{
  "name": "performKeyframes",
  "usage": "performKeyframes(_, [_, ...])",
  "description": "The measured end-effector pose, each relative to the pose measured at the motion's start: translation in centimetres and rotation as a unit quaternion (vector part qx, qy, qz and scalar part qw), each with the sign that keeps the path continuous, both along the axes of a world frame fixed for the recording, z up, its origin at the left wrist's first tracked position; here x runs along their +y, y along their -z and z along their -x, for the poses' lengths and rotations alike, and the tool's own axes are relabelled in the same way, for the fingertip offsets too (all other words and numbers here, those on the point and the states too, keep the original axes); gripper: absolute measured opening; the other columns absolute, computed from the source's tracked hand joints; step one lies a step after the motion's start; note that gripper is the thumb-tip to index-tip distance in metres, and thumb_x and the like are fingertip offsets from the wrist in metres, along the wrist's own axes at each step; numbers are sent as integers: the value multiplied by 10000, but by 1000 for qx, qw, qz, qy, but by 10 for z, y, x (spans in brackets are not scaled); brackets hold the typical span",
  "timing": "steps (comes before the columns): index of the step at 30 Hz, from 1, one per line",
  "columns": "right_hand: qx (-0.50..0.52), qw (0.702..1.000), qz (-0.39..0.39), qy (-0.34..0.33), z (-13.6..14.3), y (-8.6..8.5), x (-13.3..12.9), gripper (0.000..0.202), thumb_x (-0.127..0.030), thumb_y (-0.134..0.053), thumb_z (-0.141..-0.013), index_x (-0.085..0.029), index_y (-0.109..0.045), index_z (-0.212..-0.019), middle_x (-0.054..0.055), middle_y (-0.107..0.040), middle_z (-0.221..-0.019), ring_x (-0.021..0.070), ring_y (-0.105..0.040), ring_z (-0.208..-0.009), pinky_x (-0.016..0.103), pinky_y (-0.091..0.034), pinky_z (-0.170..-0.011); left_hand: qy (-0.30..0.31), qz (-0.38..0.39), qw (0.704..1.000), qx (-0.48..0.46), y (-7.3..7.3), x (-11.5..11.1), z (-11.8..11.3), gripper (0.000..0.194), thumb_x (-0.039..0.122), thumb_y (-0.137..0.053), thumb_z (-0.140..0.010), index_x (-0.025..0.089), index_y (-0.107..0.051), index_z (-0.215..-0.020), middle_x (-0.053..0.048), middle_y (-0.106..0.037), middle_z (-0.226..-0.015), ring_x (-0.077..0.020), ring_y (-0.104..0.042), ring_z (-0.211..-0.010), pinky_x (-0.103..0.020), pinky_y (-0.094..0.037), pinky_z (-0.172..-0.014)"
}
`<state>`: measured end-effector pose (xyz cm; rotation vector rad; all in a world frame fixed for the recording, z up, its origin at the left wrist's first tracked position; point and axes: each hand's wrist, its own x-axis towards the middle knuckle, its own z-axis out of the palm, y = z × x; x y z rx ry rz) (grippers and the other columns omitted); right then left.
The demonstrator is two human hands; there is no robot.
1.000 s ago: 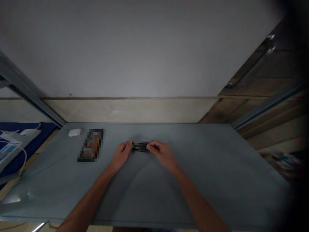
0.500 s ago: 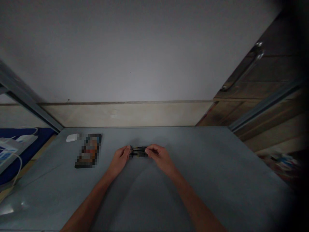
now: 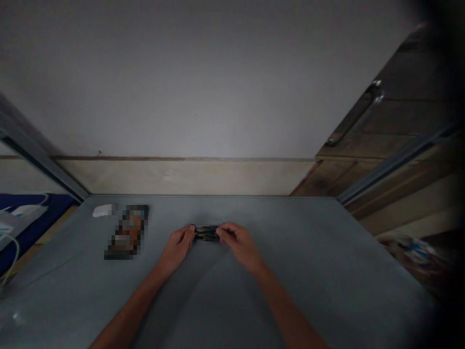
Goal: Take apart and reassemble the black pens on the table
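Several thin dark sticks (image 3: 206, 233), pen-like with some yellowish marks, lie side by side in a small bundle between both hands, over the grey table. My left hand (image 3: 180, 242) has its thumb and fingers closed on the bundle's left end. At the right end, my right hand (image 3: 234, 239) pinches the same bundle between thumb and fingers. Their exact kind is too small and dim to make out.
The grey table (image 3: 301, 261) meets a pale wall at its back. On its left lie a blurred dark flat item (image 3: 128, 232) and a small white object (image 3: 103, 210). Metal posts rise at both back corners. A blue surface with packets (image 3: 27, 215) is at far left.
The camera view has shifted slightly, so the table and hands sit a little lower and further left. Both hands keep hold of the bundle.
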<state>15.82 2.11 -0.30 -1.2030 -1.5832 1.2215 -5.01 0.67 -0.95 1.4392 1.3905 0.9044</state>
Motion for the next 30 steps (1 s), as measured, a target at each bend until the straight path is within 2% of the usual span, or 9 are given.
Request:
performKeyframes(3, [-25, 1000, 15, 12, 0, -1, -2, 467, -511, -460, -907, -171, -636, -641, -13, -518, -513, 111, -478, -497, 227, -367, -523, 1, -15, 1000, 10, -2, -1, -1, 469, 565, -327, -909, 190, -425, -644, 47, -368, -564, -105, -349, -518, -230, -281, -511])
performKeyframes(5, [-25, 999, 25, 16, 0, -2, -3, 507, -531, -440, -910, -169, -619, -603, -15, -494, -486, 109, -459, -473, 231, -354, -510, 2, -20, 1000, 12, -2, -1, -1, 464, 560, -327, -910, 189, -432, -651, 46, -374, -570, -106, -351, -522, -232, -286, -518])
performKeyframes(12, [20, 1000, 10, 9, -1, -6, -1, 283, -445, -624, -816, -171, -686, -848, -4, -590, -670, 124, -519, -610, 229, -384, -570, 12, -28, 999, 24, 1, -1, -3, 462, 563, -340, -905, 188, -451, -658, 46, -393, -563, -107, -356, -508, -232, -290, -511])
performKeyframes(14, [11, 1000, 9, 16, -1, -7, -2, 313, -461, -592, -839, -168, -678, -774, -10, -564, -613, 116, -498, -567, 227, -366, -547, 12, -26, 999, 24, 1, -2, -4, 457, 559, -341, -906, 190, -452, -661, 43, -393, -570, -110, -364, -516, -233, -291, -514])
performKeyframes(17, [-10, 999, 24, 27, 0, -7, -4, 494, -519, -476, -895, -158, -624, -592, -13, -483, -485, 107, -442, -471, 237, -336, -504, 15, -31, 999, 32, 0, -3, -4, 450, 546, -340, -909, 190, -453, -659, 36, -399, -585, -116, -377, -535, -237, -298, -527])
performKeyframes(19, [-6, 999, 30, 31, 1, -7, -5, 531, -529, -450, -904, -152, -609, -564, -8, -472, -466, 109, -436, -458, 244, -336, -501, 17, -33, 999, 39, -1, -3, -5, 447, 539, -337, -910, 189, -455, -657, 34, -401, -591, -120, -380, -545, -239, -300, -535])
performKeyframes(24, [40, 999, 15, 17, 3, -8, -4, 291, -445, -606, -824, -166, -688, -818, 4, -570, -631, 140, -505, -591, 247, -373, -554, 6, -33, 998, 44, -5, -2, -3, 446, 546, -341, -902, 191, -458, -659, 37, -399, -586, -123, -378, -547, -240, -298, -539])
performKeyframes(26, [43, 999, 14, 12, 3, -8, -4, 266, -436, -625, -809, -182, -696, -848, 4, -579, -651, 147, -513, -606, 250, -375, -559, -2, -28, 999, 39, -5, -1, -3, 460, 567, -342, -895, 193, -453, -652, 40, -393, -577, -122, -371, -541, -241, -295, -537])
performKeyframes(30, [11, 1000, 22, 15, 0, -5, -3, 434, -500, -514, -876, -171, -646, -625, 2, -516, -524, 133, -473, -509, 259, -343, -524, 1, -12, 999, 30, 0, -2, -4, 474, 588, -338, -893, 194, -442, -653, 45, -385, -571, -119, -369, -536, -242, -292, -538])
